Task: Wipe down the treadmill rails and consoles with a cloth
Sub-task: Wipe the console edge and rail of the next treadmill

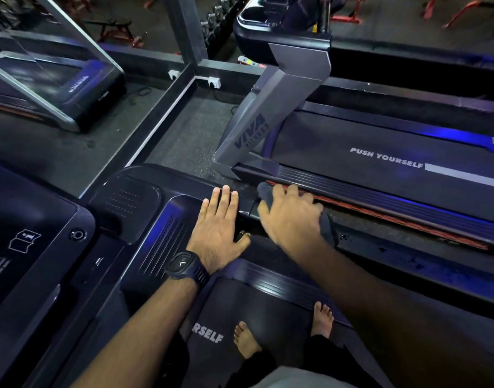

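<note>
The right hand [290,217] is smeared by motion blur, so its fingertips are hard to separate. They curl down over a dark cloth [329,226], clenched around it. Most of the cloth is hidden beneath the palm. One bunched end pokes out ahead of the fingers and another hangs out by the wrist. What the cloth presses against is hard to make out: it sits at the front right edge of the treadmill's side rail [380,256], where the dark frame meets the floor gap. I cannot tell whether it touches the rail or the frame corner.

The left hand [216,222] lies just beside the right one, apart from it. It rests flat, fingers straight and close together, on the glossy motor cover [167,219], with the thumb spread toward the cloth. It holds nothing. A black wristwatch [184,266] sits on that wrist. Something small and brassy shows by the thumb tip, too small to identify.

Below the hands, two bare feet [246,340] stand on the running belt [262,303]. Its lettering is cut to "RSELF" by the left forearm.

Beyond the cloth hand, a neighbouring treadmill [380,135] shows a red-edged side rail [394,214] and a belt reading "PUSH YOURSELF". Its grey upright [271,119] rises to a console cut off by the top edge.

Out past the left hand, a dark panel [30,233] printed with a booklet icon runs off the frame's left side, and its text is unreadable.
</note>
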